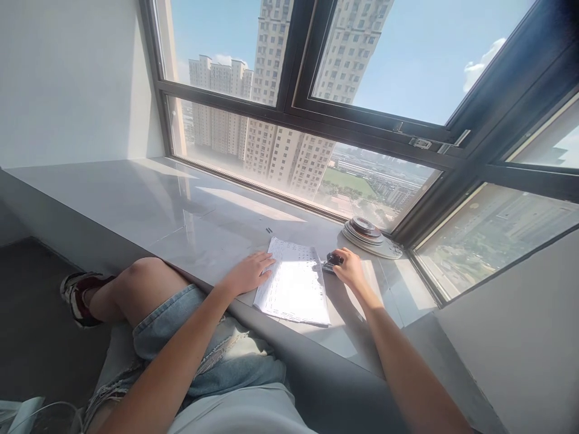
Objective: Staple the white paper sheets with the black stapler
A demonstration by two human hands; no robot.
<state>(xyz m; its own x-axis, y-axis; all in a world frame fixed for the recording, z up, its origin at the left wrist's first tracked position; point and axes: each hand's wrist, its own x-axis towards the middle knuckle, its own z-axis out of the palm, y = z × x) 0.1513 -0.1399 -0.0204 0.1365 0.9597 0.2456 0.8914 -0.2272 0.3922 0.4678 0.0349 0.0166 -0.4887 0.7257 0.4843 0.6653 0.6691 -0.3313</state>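
Observation:
A stack of printed paper sheets (296, 283) lies on the pale windowsill, bright with sunlight. My left hand (249, 272) rests flat at the left edge of the sheets, fingers stretched out and touching the paper. At the upper right edge of the stack, my right hand (348, 266) is closed around a small black stapler (332, 262). The stapler's front end meets the paper edge; my fingers cover part of it. Just beyond the top of the sheets lie small dark strips (269, 230), too small to make out clearly.
A pile of round plates or discs (364, 235) stands right of the stapler, by the window corner. The glossy tiled windowsill (113, 187) runs left to the wall. Dark window frames (289, 120) rise behind it. My legs are below the sill's front edge.

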